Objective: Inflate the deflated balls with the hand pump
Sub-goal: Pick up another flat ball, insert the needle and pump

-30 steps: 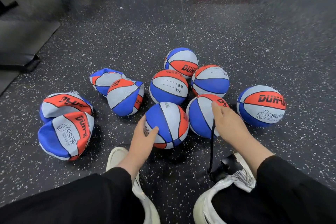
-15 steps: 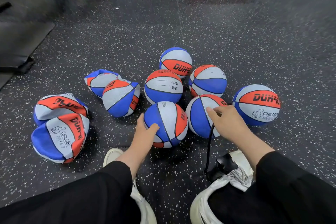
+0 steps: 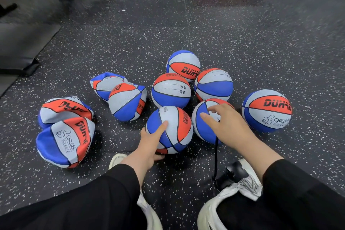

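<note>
Your left hand point(image 3: 149, 145) cups the near-left side of a round ball point(image 3: 172, 129) in front of you, thumb lying up its face and fingers tucked under its near edge, so it is pressed against the ball rather than closed around it. Your right hand point(image 3: 227, 127) rests on top of the next ball point(image 3: 202, 125) just to the right, fingers loosely spread on its surface; a thin black hose point(image 3: 216, 157) comes out from under that hand and runs down to the black hand pump point(image 3: 233, 174), which lies on the floor against your right shoe point(image 3: 240, 190). Whether the fingers pinch the hose end I cannot tell. The two balls under your hands touch each other. Three more full balls sit close together just beyond them, and another full ball point(image 3: 267, 111) stands apart at the right. To the left lie the deflated balls: a crumpled pair point(image 3: 121, 95) in the middle left, one overlapping the other, and a second crumpled pair point(image 3: 65, 130) nearer you at the far left. Everything sits on the dark speckled floor point(image 3: 242, 33).
</note>
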A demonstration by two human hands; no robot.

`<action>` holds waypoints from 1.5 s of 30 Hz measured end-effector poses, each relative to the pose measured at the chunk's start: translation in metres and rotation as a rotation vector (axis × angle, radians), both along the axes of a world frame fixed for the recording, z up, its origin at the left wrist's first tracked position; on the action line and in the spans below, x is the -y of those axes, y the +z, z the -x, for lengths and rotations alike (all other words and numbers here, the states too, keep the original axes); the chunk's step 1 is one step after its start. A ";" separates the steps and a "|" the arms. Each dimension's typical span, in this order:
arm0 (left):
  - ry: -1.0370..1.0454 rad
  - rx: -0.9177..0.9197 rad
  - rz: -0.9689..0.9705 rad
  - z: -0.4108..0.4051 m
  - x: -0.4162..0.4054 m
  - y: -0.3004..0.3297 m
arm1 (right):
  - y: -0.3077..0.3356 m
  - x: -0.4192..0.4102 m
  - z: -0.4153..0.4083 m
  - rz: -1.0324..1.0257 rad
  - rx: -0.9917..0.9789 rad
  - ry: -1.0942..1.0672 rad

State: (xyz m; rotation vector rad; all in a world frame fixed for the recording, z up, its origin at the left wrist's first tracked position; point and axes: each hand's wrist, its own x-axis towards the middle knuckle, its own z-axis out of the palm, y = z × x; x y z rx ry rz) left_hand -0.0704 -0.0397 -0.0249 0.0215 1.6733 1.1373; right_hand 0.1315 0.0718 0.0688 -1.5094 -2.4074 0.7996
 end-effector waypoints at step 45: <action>-0.100 -1.015 0.087 0.082 -0.020 0.013 | -0.029 -0.017 0.124 -0.239 0.362 0.625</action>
